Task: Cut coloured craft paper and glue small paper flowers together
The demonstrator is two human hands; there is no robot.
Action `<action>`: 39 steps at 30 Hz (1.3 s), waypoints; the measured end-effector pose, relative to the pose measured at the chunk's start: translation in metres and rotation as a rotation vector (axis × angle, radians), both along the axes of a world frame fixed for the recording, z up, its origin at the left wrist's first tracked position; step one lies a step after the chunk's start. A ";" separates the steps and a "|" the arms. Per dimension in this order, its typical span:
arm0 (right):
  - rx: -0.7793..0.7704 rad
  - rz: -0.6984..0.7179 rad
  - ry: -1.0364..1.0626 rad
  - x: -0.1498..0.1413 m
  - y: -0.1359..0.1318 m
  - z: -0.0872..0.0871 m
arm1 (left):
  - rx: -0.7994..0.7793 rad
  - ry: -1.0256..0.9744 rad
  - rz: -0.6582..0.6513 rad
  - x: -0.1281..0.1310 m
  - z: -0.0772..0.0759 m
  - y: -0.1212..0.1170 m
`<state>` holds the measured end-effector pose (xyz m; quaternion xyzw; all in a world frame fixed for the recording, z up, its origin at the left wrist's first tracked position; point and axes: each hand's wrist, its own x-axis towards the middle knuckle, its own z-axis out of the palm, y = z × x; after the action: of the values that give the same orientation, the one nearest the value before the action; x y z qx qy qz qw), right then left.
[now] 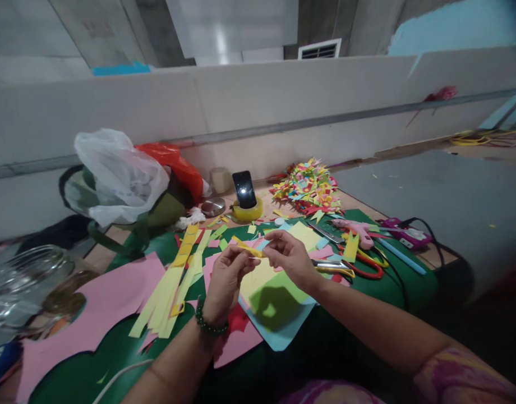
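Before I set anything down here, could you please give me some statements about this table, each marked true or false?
1. The left hand and the right hand both have their fingers on a yellow strip. True.
2. The green bead bracelet is on the right wrist. False: it is on the left wrist.
3. The black phone stands upright at the yellow tape roll. True.
4. The pink glue gun lies to the left of both hands. False: it lies to their right.
5. The heap of colourful pieces lies beyond the hands, toward the wall. True.
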<state>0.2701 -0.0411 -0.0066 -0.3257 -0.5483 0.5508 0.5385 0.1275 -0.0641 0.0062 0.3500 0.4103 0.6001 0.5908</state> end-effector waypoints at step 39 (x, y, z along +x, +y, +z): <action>-0.022 -0.012 0.021 -0.002 -0.003 0.002 | 0.021 0.246 -0.082 -0.002 -0.004 -0.005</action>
<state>0.2682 -0.0445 -0.0046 -0.3291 -0.5346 0.5567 0.5440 0.1258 -0.0691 0.0017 0.4437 0.4588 0.5322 0.5561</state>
